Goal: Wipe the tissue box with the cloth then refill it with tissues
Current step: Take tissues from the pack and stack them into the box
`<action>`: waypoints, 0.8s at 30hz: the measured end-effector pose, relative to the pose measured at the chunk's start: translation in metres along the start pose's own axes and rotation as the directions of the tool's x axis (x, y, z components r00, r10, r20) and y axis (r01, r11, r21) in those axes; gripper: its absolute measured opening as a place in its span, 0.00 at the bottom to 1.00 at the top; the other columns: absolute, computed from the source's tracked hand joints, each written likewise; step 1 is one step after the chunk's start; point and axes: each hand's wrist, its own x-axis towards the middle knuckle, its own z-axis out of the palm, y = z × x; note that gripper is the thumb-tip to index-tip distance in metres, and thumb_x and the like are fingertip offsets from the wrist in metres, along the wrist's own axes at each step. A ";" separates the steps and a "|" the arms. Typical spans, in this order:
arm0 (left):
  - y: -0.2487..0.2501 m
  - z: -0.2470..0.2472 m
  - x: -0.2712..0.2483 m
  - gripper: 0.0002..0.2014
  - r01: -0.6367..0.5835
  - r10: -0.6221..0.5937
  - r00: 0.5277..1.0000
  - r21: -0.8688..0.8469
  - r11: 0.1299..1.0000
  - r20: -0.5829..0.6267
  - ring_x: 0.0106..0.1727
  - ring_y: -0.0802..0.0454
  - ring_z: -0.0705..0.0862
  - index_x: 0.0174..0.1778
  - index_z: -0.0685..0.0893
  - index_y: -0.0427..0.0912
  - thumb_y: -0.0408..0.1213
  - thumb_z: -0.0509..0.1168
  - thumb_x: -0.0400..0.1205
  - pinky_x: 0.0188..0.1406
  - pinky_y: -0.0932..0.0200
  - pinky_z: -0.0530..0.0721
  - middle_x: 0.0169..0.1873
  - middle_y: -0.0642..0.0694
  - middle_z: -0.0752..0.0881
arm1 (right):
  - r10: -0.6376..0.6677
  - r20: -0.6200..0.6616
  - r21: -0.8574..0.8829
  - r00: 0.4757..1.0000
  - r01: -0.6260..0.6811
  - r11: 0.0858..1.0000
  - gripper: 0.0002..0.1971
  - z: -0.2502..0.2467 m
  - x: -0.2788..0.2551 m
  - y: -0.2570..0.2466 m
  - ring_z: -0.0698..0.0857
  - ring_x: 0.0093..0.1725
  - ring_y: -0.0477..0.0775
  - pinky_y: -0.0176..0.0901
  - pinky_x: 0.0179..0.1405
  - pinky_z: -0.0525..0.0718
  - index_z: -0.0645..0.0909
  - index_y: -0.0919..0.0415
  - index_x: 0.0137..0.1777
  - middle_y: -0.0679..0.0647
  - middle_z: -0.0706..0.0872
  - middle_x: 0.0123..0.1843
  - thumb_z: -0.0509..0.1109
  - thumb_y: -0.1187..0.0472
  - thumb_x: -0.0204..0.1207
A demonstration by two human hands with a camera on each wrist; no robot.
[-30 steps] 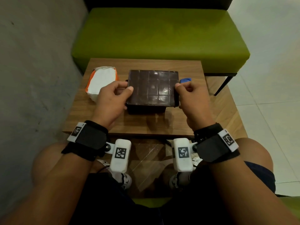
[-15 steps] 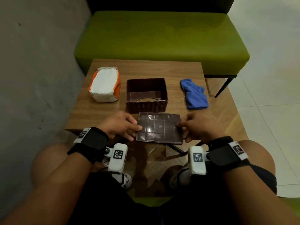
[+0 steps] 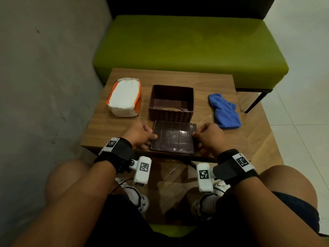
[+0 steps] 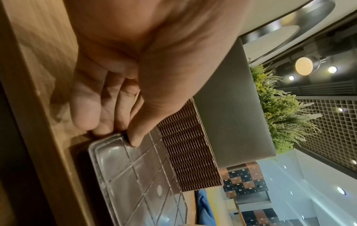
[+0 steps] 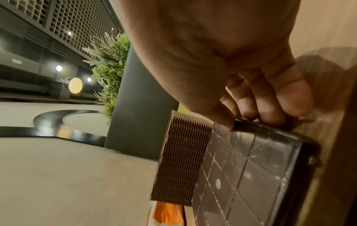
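A low wooden table (image 3: 210,82) stands in front of a green bench (image 3: 187,43), with a grey wall on the left and pale floor tiles on the right. On the table, the brown ribbed tissue box (image 3: 171,114) sits open near the middle, its inside showing a curved slot in the bottom panel. To its left lies the pack of tissues (image 3: 124,98), white with orange sides, close to the box but apart from it. To the right of the box, well apart, the blue cloth (image 3: 223,111) lies crumpled near the table's right edge. Just in front of the box, at the near edge of the table, lies the flat dark panel (image 3: 173,138) of the box, glossy and marked with a grid of ridges. The left hand (image 3: 141,135) pinches the panel's left edge, thumb on top and fingers (image 4: 108,113) curled under the rim. The right hand (image 3: 209,136) grips the right edge in the same way, thumb on the upper face and fingers (image 5: 270,99) wrapped round the side. Below the table edge, the person's bare knees and white shoes are visible.
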 end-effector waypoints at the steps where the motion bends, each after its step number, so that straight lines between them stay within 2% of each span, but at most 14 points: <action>1: 0.000 0.001 0.002 0.10 0.002 -0.001 1.000 0.014 1.000 -0.011 0.40 0.47 0.87 0.58 0.82 0.39 0.31 0.77 0.86 0.28 0.57 0.88 0.45 0.39 0.88 | -0.004 -0.010 -0.015 1.000 0.004 1.000 0.08 0.000 0.000 -0.001 0.86 0.28 0.55 0.45 0.22 0.87 0.79 0.60 0.55 0.60 0.89 0.41 0.74 0.58 0.86; 2: 0.000 0.002 0.003 0.10 0.004 -0.003 1.000 0.022 1.000 -0.022 0.39 0.48 0.87 0.58 0.82 0.39 0.32 0.77 0.86 0.26 0.58 0.86 0.45 0.40 0.87 | -0.014 -0.023 -0.044 1.000 0.013 0.999 0.07 0.001 0.001 -0.001 0.88 0.30 0.56 0.47 0.24 0.90 0.80 0.60 0.55 0.60 0.90 0.42 0.75 0.58 0.86; 4: 0.000 0.003 0.004 0.11 0.012 -0.012 0.999 0.016 1.000 -0.042 0.37 0.49 0.85 0.58 0.82 0.40 0.32 0.77 0.86 0.23 0.59 0.83 0.42 0.42 0.86 | -0.058 -0.055 -0.117 0.997 0.051 0.992 0.07 0.002 0.002 0.000 0.93 0.37 0.59 0.59 0.40 0.96 0.81 0.57 0.51 0.58 0.92 0.44 0.76 0.57 0.84; 6: 0.000 0.004 0.003 0.11 0.020 -0.019 0.999 0.015 1.000 -0.047 0.34 0.50 0.83 0.57 0.81 0.40 0.33 0.77 0.86 0.23 0.60 0.82 0.40 0.43 0.86 | -0.103 -0.078 -0.155 0.992 0.090 0.984 0.07 0.003 0.002 0.000 0.93 0.44 0.61 0.63 0.48 0.95 0.81 0.56 0.49 0.56 0.92 0.45 0.77 0.56 0.82; 8: -0.002 0.002 0.002 0.13 0.026 -0.025 0.999 0.020 0.999 -0.047 0.33 0.49 0.82 0.60 0.82 0.39 0.36 0.78 0.86 0.25 0.57 0.82 0.37 0.43 0.86 | -0.171 -0.108 -0.211 0.979 0.145 0.967 0.08 0.003 0.000 -0.001 0.91 0.46 0.59 0.51 0.41 0.89 0.80 0.57 0.50 0.54 0.89 0.44 0.76 0.57 0.83; 9: -0.002 -0.001 0.000 0.14 0.030 -0.029 0.998 0.015 0.999 -0.049 0.32 0.49 0.82 0.62 0.82 0.39 0.39 0.78 0.86 0.25 0.57 0.82 0.37 0.43 0.86 | -0.214 -0.144 -0.241 0.966 0.176 0.955 0.07 0.003 -0.002 -0.001 0.90 0.47 0.58 0.44 0.36 0.82 0.79 0.58 0.49 0.52 0.87 0.42 0.74 0.58 0.85; 11: 0.002 -0.011 -0.006 0.16 0.016 -0.015 0.998 0.005 1.000 -0.069 0.31 0.49 0.81 0.61 0.83 0.41 0.47 0.78 0.86 0.27 0.56 0.82 0.37 0.44 0.87 | -0.303 -0.226 -0.275 0.926 0.238 0.931 0.06 -0.001 -0.009 -0.007 0.87 0.44 0.56 0.40 0.32 0.73 0.79 0.58 0.47 0.49 0.83 0.39 0.70 0.61 0.87; 13: 0.011 -0.029 -0.014 0.17 -0.044 0.045 0.993 0.008 0.999 -0.113 0.34 0.49 0.84 0.57 0.84 0.43 0.53 0.76 0.86 0.32 0.54 0.85 0.39 0.44 0.88 | -0.390 -0.228 -0.295 0.892 0.318 0.901 0.08 -0.003 -0.020 -0.023 0.85 0.38 0.49 0.38 0.31 0.73 0.79 0.55 0.45 0.48 0.84 0.37 0.70 0.61 0.88; 14: 0.017 -0.041 -0.015 0.18 -0.088 0.084 0.985 -0.014 0.996 -0.150 0.36 0.49 0.86 0.57 0.85 0.41 0.54 0.75 0.87 0.33 0.55 0.87 0.41 0.43 0.89 | -0.432 -0.176 -0.301 0.885 0.369 0.879 0.08 -0.002 -0.026 -0.035 0.85 0.37 0.46 0.38 0.32 0.76 0.80 0.54 0.45 0.47 0.85 0.38 0.71 0.60 0.88; 16: 0.029 -0.071 -0.013 0.17 -0.168 0.141 0.958 -0.092 0.981 -0.252 0.36 0.52 0.88 0.55 0.86 0.38 0.51 0.73 0.89 0.27 0.59 0.87 0.45 0.42 0.91 | -0.546 -0.030 -0.328 0.837 0.508 0.797 0.06 0.003 -0.036 -0.067 0.87 0.41 0.48 0.45 0.40 0.84 0.83 0.54 0.47 0.49 0.88 0.41 0.72 0.58 0.87; 19: 0.044 -0.114 0.004 0.12 -0.222 0.164 0.912 -0.117 0.968 -0.377 0.34 0.52 0.90 0.49 0.86 0.40 0.45 0.69 0.92 0.23 0.57 0.86 0.51 0.40 0.91 | -0.716 0.170 -0.376 0.677 0.716 0.588 0.07 0.020 -0.043 -0.126 0.89 0.48 0.56 0.54 0.49 0.86 0.89 0.58 0.51 0.55 0.92 0.46 0.71 0.58 0.87; 21: 0.049 -0.134 0.018 0.08 -0.179 0.130 0.917 -0.097 0.979 -0.378 0.36 0.51 0.91 0.49 0.86 0.41 0.38 0.66 0.92 0.20 0.58 0.87 0.53 0.40 0.88 | -0.734 0.302 -0.389 0.608 0.782 0.488 0.09 0.039 -0.034 -0.164 0.89 0.50 0.62 0.57 0.51 0.86 0.89 0.61 0.52 0.59 0.93 0.49 0.69 0.60 0.87; 24: 0.053 -0.148 0.040 0.08 -0.069 0.035 0.945 -0.094 0.993 -0.324 0.36 0.47 0.90 0.53 0.85 0.36 0.28 0.59 0.92 0.14 0.62 0.83 0.46 0.38 0.85 | -0.716 0.377 -0.397 0.588 0.801 0.449 0.08 0.069 0.000 -0.207 0.89 0.54 0.61 0.52 0.52 0.85 0.90 0.61 0.55 0.57 0.94 0.54 0.68 0.65 0.86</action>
